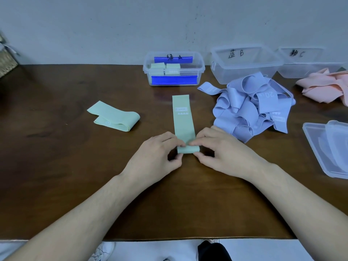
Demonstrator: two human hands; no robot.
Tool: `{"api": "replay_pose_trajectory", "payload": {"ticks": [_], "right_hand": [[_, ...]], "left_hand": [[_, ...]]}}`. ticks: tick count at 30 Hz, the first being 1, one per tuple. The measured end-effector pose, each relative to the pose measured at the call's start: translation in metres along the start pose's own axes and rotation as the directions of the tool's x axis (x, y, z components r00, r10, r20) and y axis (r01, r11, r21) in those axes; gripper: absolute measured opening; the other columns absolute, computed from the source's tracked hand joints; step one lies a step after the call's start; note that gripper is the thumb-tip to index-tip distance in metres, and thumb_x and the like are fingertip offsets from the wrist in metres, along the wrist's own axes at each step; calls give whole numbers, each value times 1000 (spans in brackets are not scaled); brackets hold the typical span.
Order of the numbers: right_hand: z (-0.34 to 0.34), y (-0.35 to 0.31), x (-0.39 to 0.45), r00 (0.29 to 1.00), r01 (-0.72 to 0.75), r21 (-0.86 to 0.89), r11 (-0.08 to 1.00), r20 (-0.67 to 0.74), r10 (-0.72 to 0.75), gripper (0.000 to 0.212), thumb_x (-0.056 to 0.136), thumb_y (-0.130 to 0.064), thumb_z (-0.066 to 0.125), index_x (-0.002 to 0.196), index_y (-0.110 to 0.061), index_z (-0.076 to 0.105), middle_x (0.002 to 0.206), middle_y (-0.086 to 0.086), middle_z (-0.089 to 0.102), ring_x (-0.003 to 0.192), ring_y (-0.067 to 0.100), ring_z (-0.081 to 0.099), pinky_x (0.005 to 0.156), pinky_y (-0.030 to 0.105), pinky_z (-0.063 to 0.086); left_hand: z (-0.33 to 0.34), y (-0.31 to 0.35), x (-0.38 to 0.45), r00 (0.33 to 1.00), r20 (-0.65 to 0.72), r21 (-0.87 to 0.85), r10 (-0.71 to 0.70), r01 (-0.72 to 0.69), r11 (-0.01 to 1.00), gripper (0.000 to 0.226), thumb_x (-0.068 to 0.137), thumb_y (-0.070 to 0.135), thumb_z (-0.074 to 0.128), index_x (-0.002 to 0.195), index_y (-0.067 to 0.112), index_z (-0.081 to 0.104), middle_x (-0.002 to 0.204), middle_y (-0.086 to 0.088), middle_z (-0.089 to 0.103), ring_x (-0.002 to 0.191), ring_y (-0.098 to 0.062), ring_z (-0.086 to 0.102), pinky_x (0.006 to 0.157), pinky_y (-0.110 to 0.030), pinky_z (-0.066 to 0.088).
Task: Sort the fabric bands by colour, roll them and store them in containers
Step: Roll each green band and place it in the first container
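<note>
A green band (182, 117) lies flat and lengthwise on the table, its near end folded into a small roll. My left hand (158, 153) pinches that roll from the left, and my right hand (216, 149) pinches it from the right. A second green band (114, 116) lies loose to the left. The clear container with blue clips (174, 69) at the back holds several rolled green bands. A heap of blue bands (256, 108) sits on the right, with pink bands (325, 85) beyond it.
Two clear containers without bands stand at the back right, one marked B (244, 63) and one marked C (305, 63). A clear lid (329, 147) lies at the right edge. The wall runs behind the table; the front edge is near my forearms.
</note>
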State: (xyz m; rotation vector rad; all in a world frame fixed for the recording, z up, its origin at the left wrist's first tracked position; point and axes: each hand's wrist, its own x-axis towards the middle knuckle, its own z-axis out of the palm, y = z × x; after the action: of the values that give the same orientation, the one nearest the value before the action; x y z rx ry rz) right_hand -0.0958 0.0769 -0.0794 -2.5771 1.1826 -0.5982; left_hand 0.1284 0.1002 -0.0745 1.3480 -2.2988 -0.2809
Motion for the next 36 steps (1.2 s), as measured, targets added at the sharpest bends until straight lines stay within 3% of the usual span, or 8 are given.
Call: {"api": "replay_pose_trajectory", "payload": {"ticks": [2,5,10,19,28,33,36], "right_hand": [[-2,-5,-5,1000,9,-2,1000,3,-9,28,91,-30,67,118,-23,72,103,-16,58,89,6,45,77,15,42],[-4,-13,-19,999,29,-6,1000,12,-29,29,89,-37,61,113,-25,73,99,-16,59,85,4,44,75,14,40],[-2,-24,-36,1000,4,7,1000,0,-4,33,87,-42,57,110,-28,75,99,-19,56,85,5,44,77,13,38],[1,-28,-40,998,-16,44,999,-64,19,22,89,-25,69,111,-28,68,106,-17,56,90,15,55,77,34,51],[1,-21,-31,995,-90,137,986,-22,94,24,89,-33,65,112,-33,71,105,-23,59,94,12,52,82,29,47],[-1,-20,-29,997,-54,47,997,-53,56,36,89,-43,60,123,-32,67,108,-23,54,92,7,48,82,21,45],[-1,-19,-27,998,-45,21,999,-51,46,28,88,-36,67,116,-32,66,107,-21,54,91,9,49,79,28,49]], "left_hand": [[-2,3,-5,1000,19,-7,12,-12,1000,24,85,25,73,109,23,73,104,11,65,80,16,48,68,-3,32],[-5,10,-16,998,47,-24,29,-28,999,23,83,27,73,106,24,73,99,14,64,77,14,49,65,1,33],[-4,21,-28,995,104,-46,-3,8,999,24,86,31,68,109,27,72,102,16,59,89,14,47,73,0,36],[-2,22,-26,984,141,-79,-107,118,990,27,94,38,59,119,32,65,108,21,46,83,10,48,67,-5,36],[-9,20,-23,987,155,-28,-32,37,999,24,93,30,64,117,33,63,113,19,53,81,8,49,68,-5,38],[-12,14,-15,982,178,-70,-67,81,994,27,95,32,60,122,34,64,112,22,52,75,1,51,66,-4,36],[-11,12,-13,975,205,-94,-83,104,990,29,96,34,57,124,35,63,114,22,49,78,2,51,68,-6,36]]}}
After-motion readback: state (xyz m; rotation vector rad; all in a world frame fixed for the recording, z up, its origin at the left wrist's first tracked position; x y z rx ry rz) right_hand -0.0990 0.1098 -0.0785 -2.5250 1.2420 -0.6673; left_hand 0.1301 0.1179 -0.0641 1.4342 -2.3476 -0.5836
